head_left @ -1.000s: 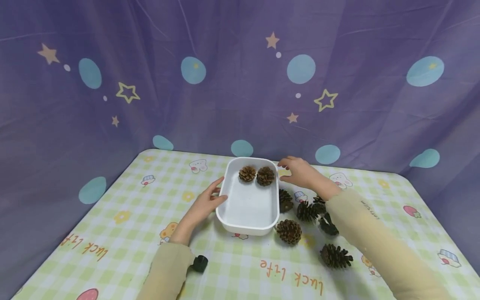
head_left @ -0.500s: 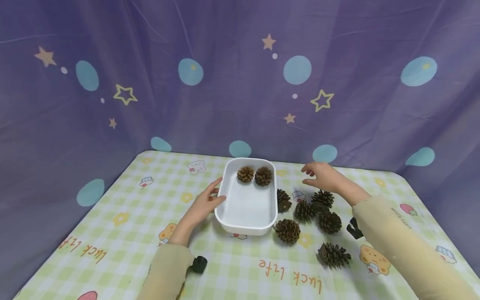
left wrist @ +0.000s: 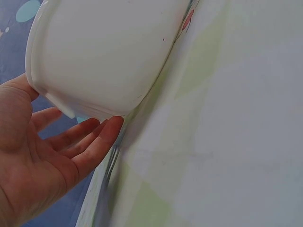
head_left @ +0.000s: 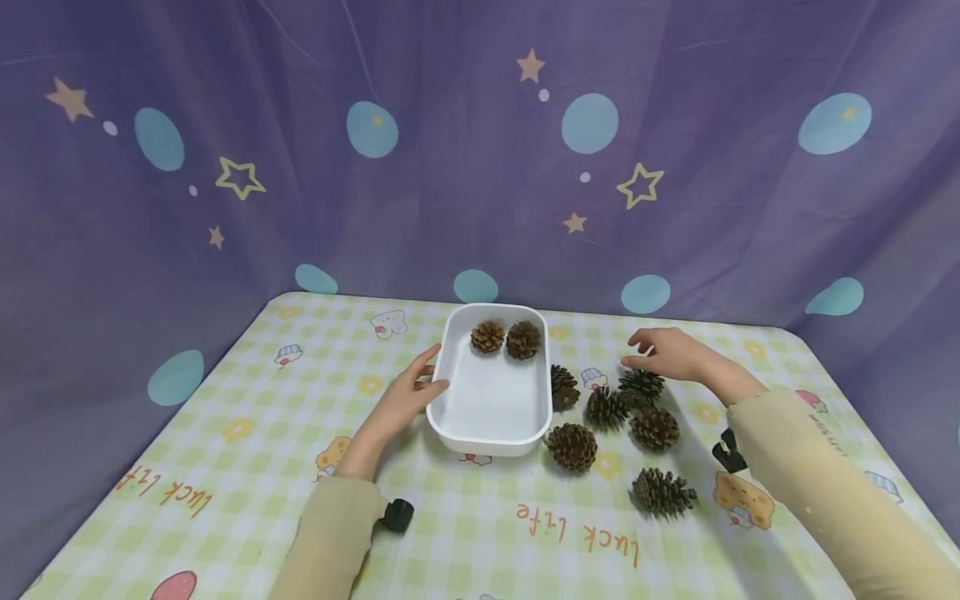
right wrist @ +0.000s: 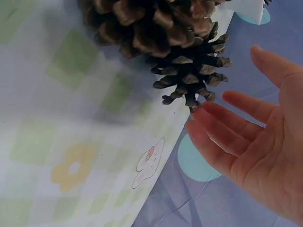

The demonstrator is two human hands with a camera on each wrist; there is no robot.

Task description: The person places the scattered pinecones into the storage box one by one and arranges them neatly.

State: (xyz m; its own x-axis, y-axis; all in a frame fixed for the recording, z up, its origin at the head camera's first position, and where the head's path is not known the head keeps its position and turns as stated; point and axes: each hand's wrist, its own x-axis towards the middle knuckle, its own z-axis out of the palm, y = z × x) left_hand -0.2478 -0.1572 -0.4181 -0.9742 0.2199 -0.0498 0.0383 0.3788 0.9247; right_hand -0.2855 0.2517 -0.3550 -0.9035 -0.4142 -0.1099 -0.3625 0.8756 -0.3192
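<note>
Pine cones (head_left: 523, 340): two were seated at the far end of the white tray (head_left: 491, 447), six beside it on checked cloth (head_left: 292, 408).
Rough, woody scales were splayed around rounded bodies. The tray's smooth, round-cornered rim was gripped by the left hand (head_left: 402, 402); the right hand (head_left: 669, 354) was held with relaxed, partly extended fingers near one spiky cone (right wrist: 189, 75).

I get soft, even light over the bench (head_left: 450, 542); the curtain (head_left: 450, 225) dims toward the upper left, its outer spots (head_left: 835, 123) looking stretched. My left wrist view is washed out, the box (left wrist: 109, 52) pale, the bench blurred; on my right, diffuse shadow lies beside the cones (right wrist: 142, 28).
</note>
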